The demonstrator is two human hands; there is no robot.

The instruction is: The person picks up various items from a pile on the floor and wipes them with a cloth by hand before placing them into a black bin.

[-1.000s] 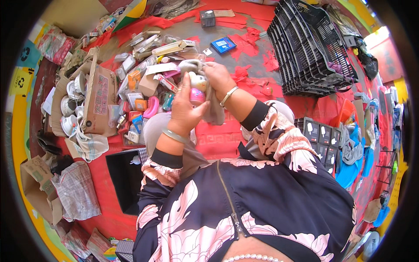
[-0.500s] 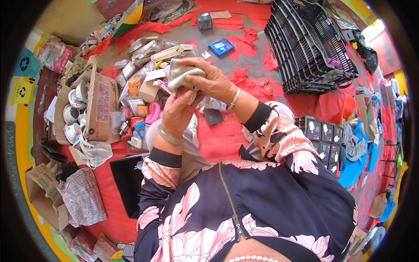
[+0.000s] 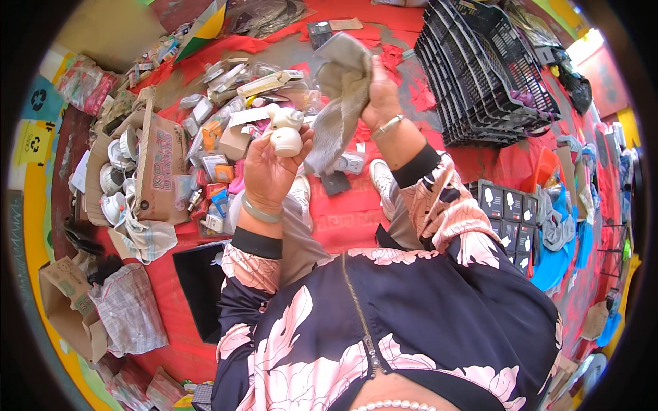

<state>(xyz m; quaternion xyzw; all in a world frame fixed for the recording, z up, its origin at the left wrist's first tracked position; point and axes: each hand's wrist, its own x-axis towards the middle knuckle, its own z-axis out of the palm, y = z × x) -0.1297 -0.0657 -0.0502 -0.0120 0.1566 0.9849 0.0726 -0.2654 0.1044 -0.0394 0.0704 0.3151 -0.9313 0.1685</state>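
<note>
I see black crates at right and heaped small packages behind the rounded cream figurine the left hand clasps; the right hand grips a rumpled grey cloth.

Left hand holds white figurine | right hand holds grey cloth | toward floor's right edge: black crates | toward left edge: open carton

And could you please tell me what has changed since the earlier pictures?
The right hand has drawn the grey cloth off the small white figurine, away to the right, and holds it apart. The left hand still holds the figurine, now uncovered. The black crates and cardboard box stayed put.
</note>
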